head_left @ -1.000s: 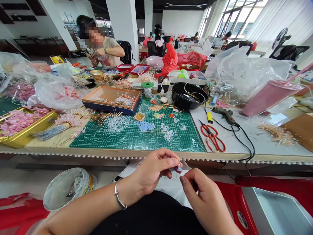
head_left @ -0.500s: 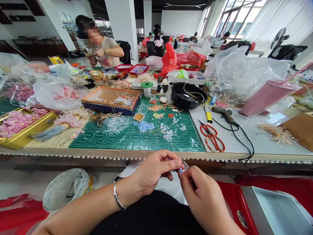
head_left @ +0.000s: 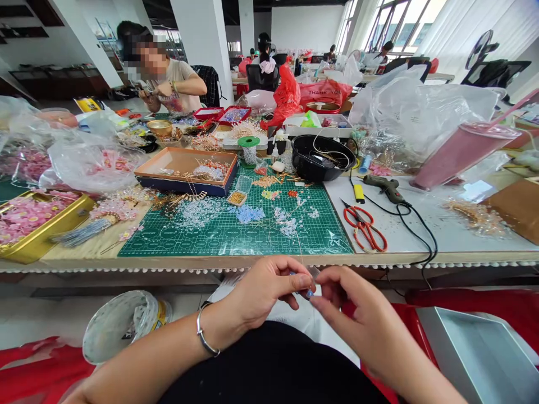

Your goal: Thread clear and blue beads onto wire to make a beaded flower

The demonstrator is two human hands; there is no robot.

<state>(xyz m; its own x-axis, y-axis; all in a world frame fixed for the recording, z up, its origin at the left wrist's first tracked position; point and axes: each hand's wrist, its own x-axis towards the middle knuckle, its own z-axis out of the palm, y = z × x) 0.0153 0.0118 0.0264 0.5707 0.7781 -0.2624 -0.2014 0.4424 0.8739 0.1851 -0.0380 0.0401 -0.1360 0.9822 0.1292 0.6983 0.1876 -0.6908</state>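
My left hand [head_left: 263, 292] and my right hand [head_left: 357, 314] meet over my lap, just below the table's front edge. The left fingers pinch a small blue bead piece [head_left: 309, 292] on a thin wire that rises toward the table. My right thumb and forefinger are closed against the same piece from the right. A silver bangle [head_left: 205, 338] sits on my left wrist. Straight ahead on the table lies a green cutting mat [head_left: 236, 230] strewn with pale blue and clear beads [head_left: 248, 213].
Red scissors [head_left: 365, 229], a glue gun [head_left: 385, 188] with black cord, and a black bowl [head_left: 322, 157] lie right of the mat. An orange-lined tray [head_left: 185, 168] and a gold box of pink flowers [head_left: 33, 219] stand left. A bag-lined bucket [head_left: 122, 325] sits by my left knee. A person works opposite.
My right hand has risen and closed in on the left hand's bead piece, its fingers now spread more across it. The view has dipped slightly.
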